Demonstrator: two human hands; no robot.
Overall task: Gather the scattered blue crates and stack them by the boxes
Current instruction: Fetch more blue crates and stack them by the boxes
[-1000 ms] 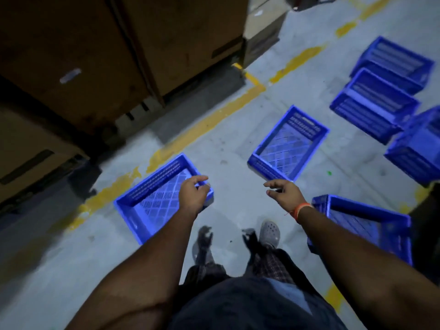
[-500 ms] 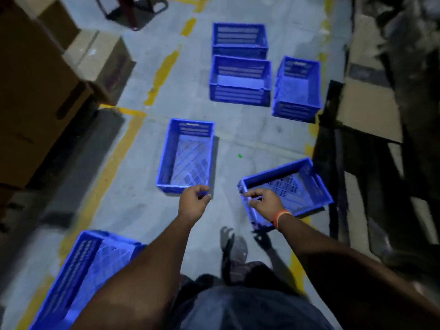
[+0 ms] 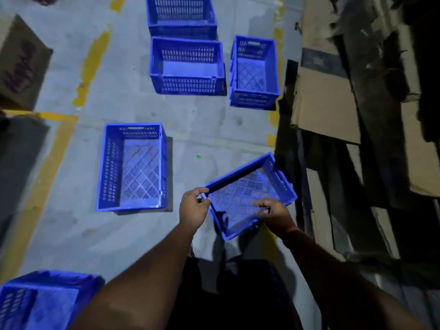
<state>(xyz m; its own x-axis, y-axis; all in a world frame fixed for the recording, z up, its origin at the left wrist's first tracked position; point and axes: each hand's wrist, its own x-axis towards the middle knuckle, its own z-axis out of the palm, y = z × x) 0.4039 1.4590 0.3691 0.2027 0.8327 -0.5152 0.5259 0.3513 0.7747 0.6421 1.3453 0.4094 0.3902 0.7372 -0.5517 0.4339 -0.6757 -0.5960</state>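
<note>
At centre right of the frame, your left hand (image 3: pixel 193 206) and right hand (image 3: pixel 276 214) curl their fingers over the near rim of a tilted crate (image 3: pixel 247 194); five other crates lie across the floor (image 3: pixel 202 129), beside boxes (image 3: pixel 326 101).

A single wide-angle view from the person's head looks steeply down and forward at the concrete floor (image 3: pixel 202 129). Both forearms enter from the bottom edge, near the lens, and the hands meet just right of the frame's centre. Edges bow outward with the wide lens. Flattened cardboard (image 3: pixel 326 103) fills the right side; yellow floor lines (image 3: pixel 92 67) run up the left.
</note>
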